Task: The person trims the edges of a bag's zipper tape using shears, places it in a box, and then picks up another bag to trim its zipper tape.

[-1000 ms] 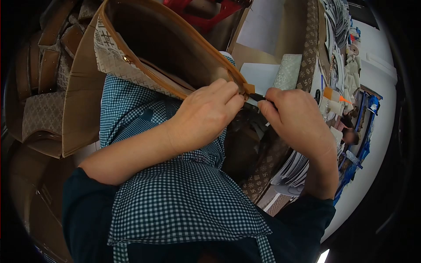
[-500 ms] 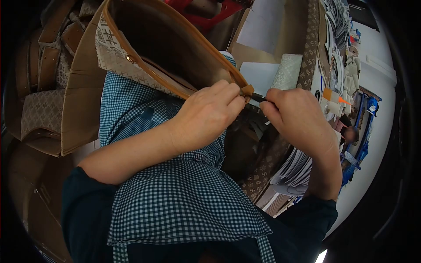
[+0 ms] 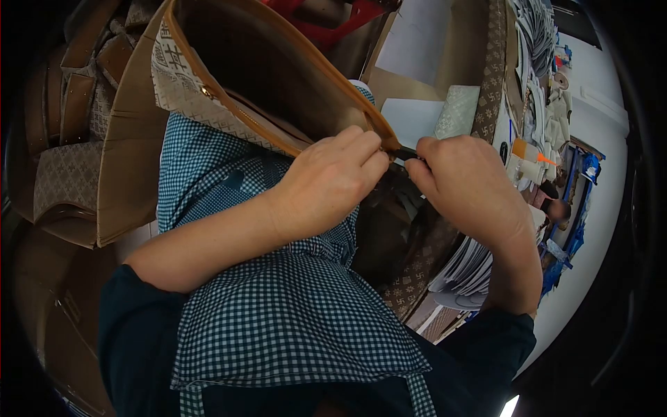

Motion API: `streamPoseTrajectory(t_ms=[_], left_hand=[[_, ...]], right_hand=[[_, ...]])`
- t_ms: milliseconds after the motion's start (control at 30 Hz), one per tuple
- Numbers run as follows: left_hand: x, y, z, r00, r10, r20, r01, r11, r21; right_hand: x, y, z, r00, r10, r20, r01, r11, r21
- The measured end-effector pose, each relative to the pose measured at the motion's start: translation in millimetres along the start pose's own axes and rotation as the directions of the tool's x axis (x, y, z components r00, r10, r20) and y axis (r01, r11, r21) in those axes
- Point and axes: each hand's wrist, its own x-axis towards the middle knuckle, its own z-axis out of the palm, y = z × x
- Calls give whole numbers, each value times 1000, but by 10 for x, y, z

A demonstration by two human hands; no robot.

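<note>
A beige patterned handbag point(image 3: 182, 94) with tan edging lies tilted across my lap, its dark mouth open toward me. My left hand point(image 3: 339, 174) pinches the tan edging point(image 3: 383, 128) at the bag's near right corner, with the fingertips curled over it. Closed around a slim dark tool point(image 3: 404, 152), my right hand point(image 3: 469, 184) is just right of that corner. The tool's tip meets the corner by my left fingertips; its kind is hard to make out. A gold-coloured zip pull point(image 3: 206, 91) shows on the bag's side.
At left, a cardboard box point(image 3: 128, 139) holds several brown and patterned bag pieces point(image 3: 69, 174). Right of the bag is a worktable with white paper point(image 3: 410, 118) and a pale patterned piece point(image 3: 456, 111). Stacked sheets point(image 3: 462, 274) and an orange-tipped bottle point(image 3: 531, 153) are farther right.
My right hand has shifted slightly left and up, bringing the tool closer to the bag's corner. My left hand and the bag stay almost where they were.
</note>
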Motion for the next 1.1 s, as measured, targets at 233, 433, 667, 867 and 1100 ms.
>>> streamPoseTrajectory(t_ms=[233, 433, 667, 867, 1100], left_hand=[[-5, -9, -4, 1000, -1, -17, 1, 1000, -9], [-2, 2, 4, 1000, 7, -24, -7, 1000, -20], [2, 32, -15, 999, -39, 8, 39, 999, -28], [20, 70, -76, 987, -130, 92, 130, 991, 2], [34, 60, -108, 983, -144, 116, 141, 990, 32]], right_hand=[[-26, 49, 33, 998, -19, -59, 22, 998, 53], [-120, 120, 107, 995, 8, -101, 6, 990, 141], [-142, 125, 115, 996, 40, -80, -28, 989, 147], [-182, 181, 61, 994, 89, -57, -79, 983, 167], [-270, 300, 194, 976, 71, -206, 20, 912, 410]])
